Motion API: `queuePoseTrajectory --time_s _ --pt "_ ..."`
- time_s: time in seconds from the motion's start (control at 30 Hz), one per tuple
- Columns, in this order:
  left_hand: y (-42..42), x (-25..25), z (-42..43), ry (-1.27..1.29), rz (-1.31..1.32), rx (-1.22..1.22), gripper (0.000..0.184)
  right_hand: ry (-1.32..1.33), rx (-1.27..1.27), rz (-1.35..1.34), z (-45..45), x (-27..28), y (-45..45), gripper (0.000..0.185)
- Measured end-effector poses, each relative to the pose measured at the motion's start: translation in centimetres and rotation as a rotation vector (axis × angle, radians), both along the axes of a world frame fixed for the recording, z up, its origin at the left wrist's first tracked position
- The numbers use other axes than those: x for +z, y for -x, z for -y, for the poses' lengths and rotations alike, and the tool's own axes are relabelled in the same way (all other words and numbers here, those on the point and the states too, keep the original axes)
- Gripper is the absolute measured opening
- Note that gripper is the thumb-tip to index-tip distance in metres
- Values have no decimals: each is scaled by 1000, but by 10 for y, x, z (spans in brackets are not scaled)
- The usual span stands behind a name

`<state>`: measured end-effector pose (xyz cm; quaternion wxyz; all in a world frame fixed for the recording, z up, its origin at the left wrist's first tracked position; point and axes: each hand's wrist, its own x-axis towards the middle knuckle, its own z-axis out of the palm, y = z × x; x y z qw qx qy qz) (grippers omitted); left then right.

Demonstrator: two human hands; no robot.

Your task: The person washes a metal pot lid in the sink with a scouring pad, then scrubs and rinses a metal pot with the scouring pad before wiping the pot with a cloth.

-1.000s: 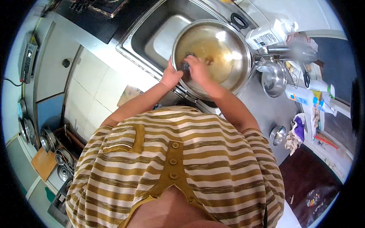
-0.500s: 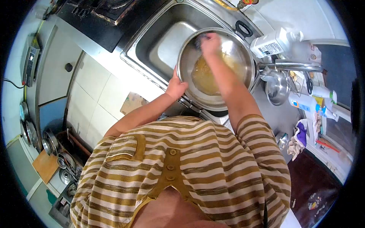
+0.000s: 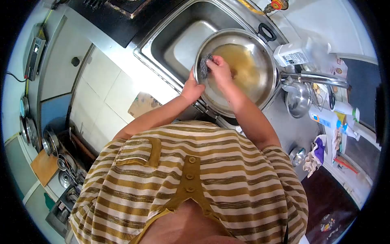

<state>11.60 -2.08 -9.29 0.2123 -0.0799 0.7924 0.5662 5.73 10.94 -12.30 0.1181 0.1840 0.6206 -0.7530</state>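
A wide steel pan (image 3: 260, 87) with yellowish-brown liquid in it rests tilted over the right part of the sink. My left hand (image 3: 192, 88) grips the pan's left rim, thumb on the inner side and the other fingers hidden behind the wall. Inside the pan, my right hand (image 3: 220, 70) pinches a dark grey wire scrubber (image 3: 206, 66) against the left inner wall. A black loop handle (image 3: 267, 32) sticks out at the pan's upper right.
The steel sink basin (image 3: 178, 51) lies left of the pan, a black stove (image 3: 118, 24) beyond it. A faucet (image 3: 325, 79), a white bottle (image 3: 291, 54) and a steel strainer or bowl (image 3: 298, 101) stand at the right. A small steel bowl (image 3: 297, 155) sits lower right.
My right hand with the scrubber swept to the pan's upper wall and came back down to the left wall. My left hand has kept its grip on the rim. The liquid has shifted.
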Motion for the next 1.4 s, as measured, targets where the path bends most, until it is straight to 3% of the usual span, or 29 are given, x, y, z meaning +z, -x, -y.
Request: queuePoseTrajectory --time_s 0.1,0.13,0.27,0.33,0.5,0.57,0.67,0.7,0.77,0.83,0.93,0.97,1.07,1.13,1.2,1.23,1.3,1.4 --pt "1 10 1 -22 69 -5 85 38 60 156 14 19 -9 31" --pt "0 4 1 -38 75 6 85 -134 143 100 18 17 -10 31" --pt "0 0 1 -29 7 5 86 -263 152 21 27 23 5 33" --pt "3 5 2 12 112 -25 86 -335 -4 29 33 30 19 35" --pt "-2 -5 2 -50 55 -6 85 -580 -325 37 0 4 103 28" --pt "-1 -6 3 -60 18 -1 84 -205 -610 125 -15 37 119 30" --pt "0 -3 1 -30 7 -13 84 -75 -758 60 -28 26 130 29" --pt "1 -1 1 -6 49 -14 84 -76 -761 50 -28 25 128 29" --pt "1 2 2 18 88 -20 84 -281 -305 215 -16 23 112 27" --pt "0 1 2 -15 24 -12 84 -380 -156 170 13 32 83 24" --pt "-1 1 3 -37 -5 -17 84 -43 -103 146 27 26 59 22" --pt "-1 4 3 -34 8 -18 84 -44 -107 146 24 27 63 22" --pt "-3 1 2 -32 -28 -7 84 -182 -239 202 7 22 96 21" --pt "0 2 2 -13 10 -9 84 8 -502 224 -18 29 123 22" --pt "0 -2 2 10 9 -17 83 -51 -784 272 -62 12 148 23" --pt "1 0 2 10 10 -18 83 190 -966 263 -79 21 146 26" --pt "0 9 3 -32 55 -16 83 191 -1047 260 -106 34 130 28" --pt "-1 0 1 -45 -17 0 84 -1123 -249 262 -154 11 95 39"
